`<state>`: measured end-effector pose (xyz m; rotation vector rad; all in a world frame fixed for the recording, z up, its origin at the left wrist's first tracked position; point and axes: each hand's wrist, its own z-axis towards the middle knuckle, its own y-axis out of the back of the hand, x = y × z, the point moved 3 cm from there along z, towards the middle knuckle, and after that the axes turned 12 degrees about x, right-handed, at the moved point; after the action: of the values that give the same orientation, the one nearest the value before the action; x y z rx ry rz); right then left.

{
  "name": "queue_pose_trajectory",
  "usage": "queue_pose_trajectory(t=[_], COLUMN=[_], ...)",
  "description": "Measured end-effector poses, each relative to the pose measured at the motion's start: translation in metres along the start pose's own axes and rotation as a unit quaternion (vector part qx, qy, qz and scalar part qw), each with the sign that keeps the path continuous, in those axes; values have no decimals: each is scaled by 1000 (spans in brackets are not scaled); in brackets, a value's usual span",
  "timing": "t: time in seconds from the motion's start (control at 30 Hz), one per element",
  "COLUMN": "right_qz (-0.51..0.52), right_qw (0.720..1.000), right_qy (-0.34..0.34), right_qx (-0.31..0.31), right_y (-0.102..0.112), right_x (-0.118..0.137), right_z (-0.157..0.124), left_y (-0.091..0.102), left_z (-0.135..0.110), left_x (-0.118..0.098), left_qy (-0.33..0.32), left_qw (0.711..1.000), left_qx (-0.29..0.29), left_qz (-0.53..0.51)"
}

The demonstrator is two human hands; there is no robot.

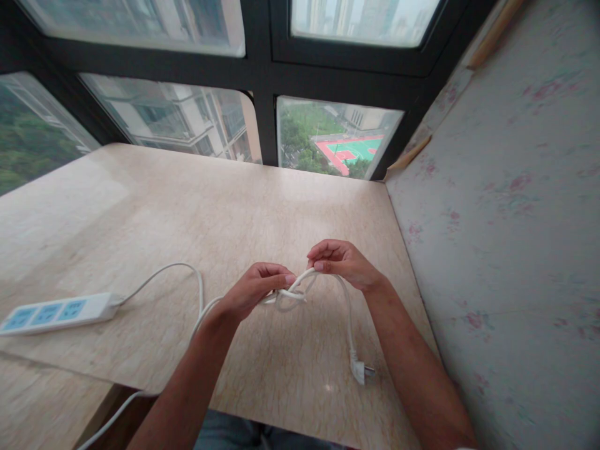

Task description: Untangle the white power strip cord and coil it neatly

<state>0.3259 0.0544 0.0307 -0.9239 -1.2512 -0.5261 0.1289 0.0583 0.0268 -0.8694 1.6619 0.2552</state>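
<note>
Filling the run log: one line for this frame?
left hand: grips bunched white cord | right hand: pinches cord loop | plug: lying on tabletop | power strip: far left

Pinching a looped white cable (290,299) between left hand (253,290) and right hand (344,261). Trailing down to a plug (359,372) on the bench (234,206).

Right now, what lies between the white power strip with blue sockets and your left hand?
Head view: only the white cable loops over the beige marble-patterned tabletop from the white power strip to the left hand.
</note>
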Motion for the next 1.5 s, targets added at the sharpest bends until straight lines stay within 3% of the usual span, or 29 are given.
queue_pose_trajectory(t=[0.37,0.67,0.83,1.1,1.3,1.5], right_qz=[5,10,-2,-55,-42,-38], right_qw=[999,999,998,993,994,996], right_qy=[12,42,51,64,62,52], right_qx=[-50,-26,-43,-88,-77,-67], right_y=[4,-7,-3,5,0,-7], right_x=[-4,-7,-7,-4,-7,-7], right_z=[2,6,4,1,2,3], left_y=[-1,-4,-3,-1,0,-1], left_z=[-5,-1,1,-10,-11,-1], left_x=[12,-8,-16,-4,-2,-20], left_qy=[-68,3,-25,-114,-69,-11], left_qw=[995,999,996,988,995,994], left_qx=[-63,-2,-15,-94,-62,29], left_qz=[-46,54,80,42,32,106])
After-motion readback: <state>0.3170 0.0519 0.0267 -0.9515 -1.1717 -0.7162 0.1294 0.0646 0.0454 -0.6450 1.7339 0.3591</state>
